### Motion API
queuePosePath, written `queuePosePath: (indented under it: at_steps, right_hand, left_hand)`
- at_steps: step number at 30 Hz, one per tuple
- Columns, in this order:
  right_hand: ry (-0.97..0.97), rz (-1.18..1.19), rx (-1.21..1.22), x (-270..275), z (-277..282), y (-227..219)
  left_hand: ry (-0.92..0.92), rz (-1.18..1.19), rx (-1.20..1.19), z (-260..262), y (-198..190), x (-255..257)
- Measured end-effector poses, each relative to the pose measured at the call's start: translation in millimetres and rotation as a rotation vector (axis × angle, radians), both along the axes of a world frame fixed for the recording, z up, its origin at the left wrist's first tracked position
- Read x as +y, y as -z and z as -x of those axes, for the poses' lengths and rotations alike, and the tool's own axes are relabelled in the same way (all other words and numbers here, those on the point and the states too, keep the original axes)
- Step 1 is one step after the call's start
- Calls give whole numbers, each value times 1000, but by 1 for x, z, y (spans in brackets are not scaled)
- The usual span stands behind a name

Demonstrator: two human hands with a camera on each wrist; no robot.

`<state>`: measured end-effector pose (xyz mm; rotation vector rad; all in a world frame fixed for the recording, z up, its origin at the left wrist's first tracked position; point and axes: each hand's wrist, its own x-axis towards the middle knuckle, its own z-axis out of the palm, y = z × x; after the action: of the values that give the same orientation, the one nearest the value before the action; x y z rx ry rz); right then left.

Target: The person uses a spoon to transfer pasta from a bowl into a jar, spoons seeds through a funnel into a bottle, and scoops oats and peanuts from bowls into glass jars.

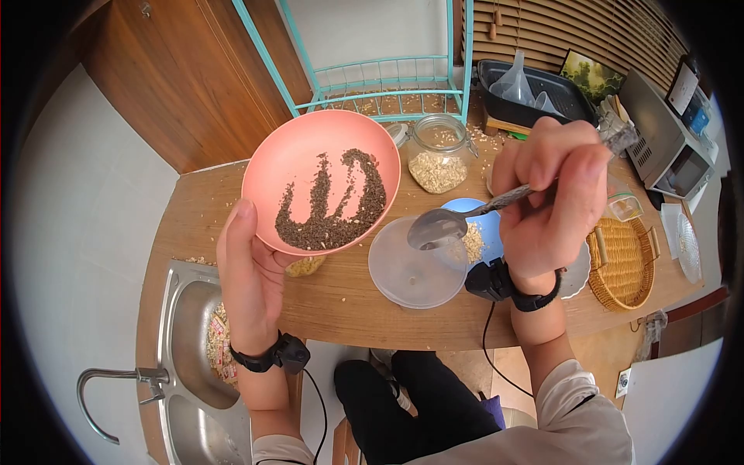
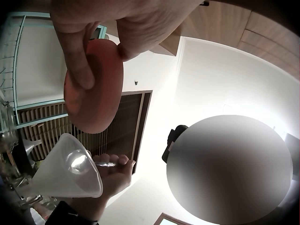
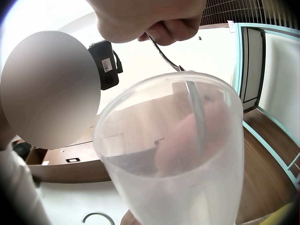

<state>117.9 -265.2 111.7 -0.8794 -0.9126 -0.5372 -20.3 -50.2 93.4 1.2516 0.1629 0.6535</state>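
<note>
My left hand [image 1: 252, 271] grips a pink bowl [image 1: 271, 167] by its near left edge, thumb at the rim. Dark brown grains [image 1: 329, 221] with pale specks lie in streaks along the bowl's near side, which tilts toward me. Between fingers and thumb, my right hand [image 1: 554, 194] pinches the handle of a metal spoon [image 1: 434, 230]. The spoon's head overlaps the wide mouth of a translucent plastic funnel [image 1: 403, 271] and shows no grains. In the left wrist view the funnel [image 2: 65, 173] narrows downward; its lower end is hidden.
Behind the funnel stands a glass jar [image 1: 438, 167] of pale flakes. A blue plate [image 1: 487, 225] with flakes lies beside it, partly under my right hand. A wicker tray [image 1: 620, 263] sits right, a sink [image 1: 198, 341] left, a turquoise rack [image 1: 380, 97] at the back.
</note>
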Motion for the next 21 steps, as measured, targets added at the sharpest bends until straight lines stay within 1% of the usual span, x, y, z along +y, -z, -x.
queuePosePath:
  at_steps: [4, 6, 10, 12, 15, 19, 21]
  right_hand:
    - [-40, -41, 72, -3, 1, -1]
    - [-147, -159, 117, -4, -3, -2]
    - [-193, -163, 126, -6, -4, -6]
    - [-355, -232, 146, -5, -5, -6]
    - [-307, -220, 196, -2, -5, -8]
    - [-315, -168, 262, 7, -5, -8]
    - [-273, -37, 220, 11, -6, -6]
  left_hand:
    - [13, -10, 6, 0, -1, 0]
    - [8, -11, 7, 0, -1, 1]
    - [-12, -17, 8, -1, -1, -1]
    - [-2, -27, 12, 0, 0, 0]
    - [15, -44, 15, 1, -1, 0]
    - [17, -32, 3, 2, -3, -7]
    - [6, -21, -8, 1, -5, -11]
